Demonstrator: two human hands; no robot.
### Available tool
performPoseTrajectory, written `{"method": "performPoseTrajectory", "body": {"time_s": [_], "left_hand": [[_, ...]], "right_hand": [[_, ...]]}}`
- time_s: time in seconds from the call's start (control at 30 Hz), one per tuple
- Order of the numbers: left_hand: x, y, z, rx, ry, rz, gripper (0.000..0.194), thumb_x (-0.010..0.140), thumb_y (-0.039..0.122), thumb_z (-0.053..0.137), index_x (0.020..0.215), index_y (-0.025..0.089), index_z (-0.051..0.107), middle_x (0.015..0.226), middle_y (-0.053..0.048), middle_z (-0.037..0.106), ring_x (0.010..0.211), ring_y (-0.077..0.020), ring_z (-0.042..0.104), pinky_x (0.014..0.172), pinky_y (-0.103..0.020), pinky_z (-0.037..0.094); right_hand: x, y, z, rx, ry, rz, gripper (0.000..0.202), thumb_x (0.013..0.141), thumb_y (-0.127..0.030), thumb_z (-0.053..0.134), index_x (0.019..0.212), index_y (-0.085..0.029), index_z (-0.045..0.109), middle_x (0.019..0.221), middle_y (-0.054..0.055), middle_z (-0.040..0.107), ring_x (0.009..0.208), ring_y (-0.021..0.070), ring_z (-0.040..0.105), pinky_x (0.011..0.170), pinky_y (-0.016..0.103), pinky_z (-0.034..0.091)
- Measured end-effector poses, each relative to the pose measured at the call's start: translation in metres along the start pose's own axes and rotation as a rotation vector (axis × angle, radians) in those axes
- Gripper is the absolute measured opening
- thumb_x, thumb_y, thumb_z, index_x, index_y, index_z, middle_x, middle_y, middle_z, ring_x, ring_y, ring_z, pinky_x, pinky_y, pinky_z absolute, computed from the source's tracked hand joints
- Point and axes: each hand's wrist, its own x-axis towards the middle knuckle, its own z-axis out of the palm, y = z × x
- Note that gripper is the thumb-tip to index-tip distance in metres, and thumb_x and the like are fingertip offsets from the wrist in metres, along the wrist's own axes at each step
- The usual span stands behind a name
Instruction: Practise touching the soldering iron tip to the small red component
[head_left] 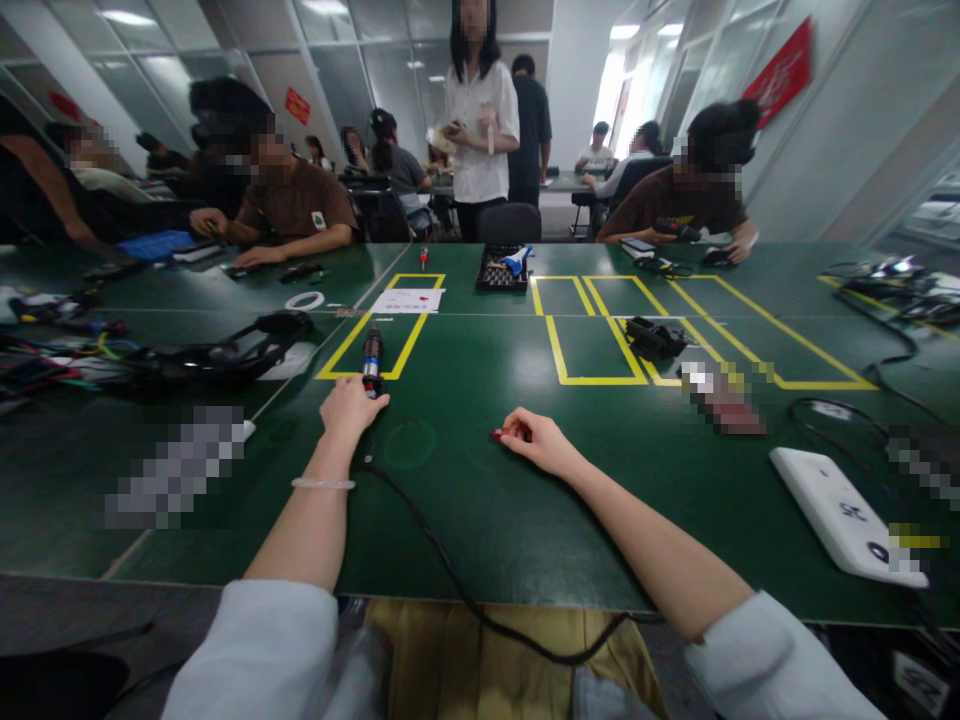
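Observation:
My left hand (pixel 349 408) is closed round the lower end of a black electric screwdriver (pixel 372 350) with a blue band. The tool points away from me over the near edge of a yellow taped rectangle. A black cord (pixel 427 535) comes out near the left wrist and curves down over the table's front edge. Further right, my right hand (pixel 536 440) pinches a small red object (pixel 497 435) just above or on the green tabletop. Most of that object is hidden by the fingers, so its kind cannot be made out.
On the green table (pixel 465 540) stand a black bit tray (pixel 501 270), a paper sheet (pixel 407 300), a black device (pixel 655 338) and a white power bank-like box (pixel 844 515). Black parts and wires (pixel 247 355) lie left. Co-workers sit opposite; one person stands behind.

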Motion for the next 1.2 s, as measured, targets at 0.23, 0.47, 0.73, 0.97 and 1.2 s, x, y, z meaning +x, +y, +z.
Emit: {"method": "performPoseTrajectory", "body": {"time_s": [0.23,0.47,0.73,0.97,1.2], "left_hand": [[-0.034,0.044,-0.001,0.049,0.024,0.178,0.053,0.079,0.053,0.057,0.117,0.017,0.057,0.114,-0.014,0.058,0.098,-0.0298,0.062,0.076,-0.037,0.051],[-0.074,0.092,0.002,-0.046,-0.013,0.469,0.057,0.080,0.048,0.059,0.128,0.019,0.049,0.122,-0.010,0.055,0.102,-0.0251,0.061,0.079,-0.033,0.050],[-0.108,0.122,0.003,-0.156,-0.061,0.705,0.060,0.081,0.044,0.061,0.133,0.021,0.043,0.125,-0.009,0.054,0.106,-0.0244,0.059,0.082,-0.032,0.050],[-0.113,0.125,0.002,-0.215,-0.096,0.801,0.061,0.081,0.040,0.060,0.137,0.025,0.041,0.126,-0.009,0.053,0.111,-0.0255,0.056,0.085,-0.034,0.050],[-0.115,0.125,0.003,-0.222,-0.089,0.804,0.061,0.082,0.041,0.059,0.138,0.025,0.040,0.126,-0.009,0.052,0.111,-0.0254,0.056,0.085,-0.034,0.049]], "right_hand": [[0.002,0.004,0.002,0.003,0.022,-0.018,0.013,0.084,-0.028,0.061,0.091,-0.018,0.057,0.071,-0.003,0.055,0.061,0.0102,0.049,0.058,0.022,0.039],[0.003,0.004,0.002,-0.026,0.078,-0.017,0.013,0.084,-0.029,0.061,0.091,-0.018,0.057,0.070,-0.003,0.056,0.059,0.0104,0.049,0.057,0.022,0.039],[0.003,0.008,0.003,-0.165,0.120,-0.019,0.010,0.084,-0.025,0.061,0.088,-0.019,0.055,0.073,-0.003,0.057,0.061,0.0111,0.050,0.059,0.023,0.038],[0.004,0.007,0.005,-0.351,0.100,-0.060,0.014,0.079,-0.022,0.067,0.080,-0.019,0.053,0.076,-0.001,0.055,0.067,0.0133,0.048,0.062,0.024,0.037],[0.003,0.006,0.005,-0.254,0.058,-0.133,0.005,0.084,-0.019,0.061,0.083,-0.018,0.056,0.076,-0.001,0.057,0.066,0.0124,0.050,0.063,0.023,0.038]]}}
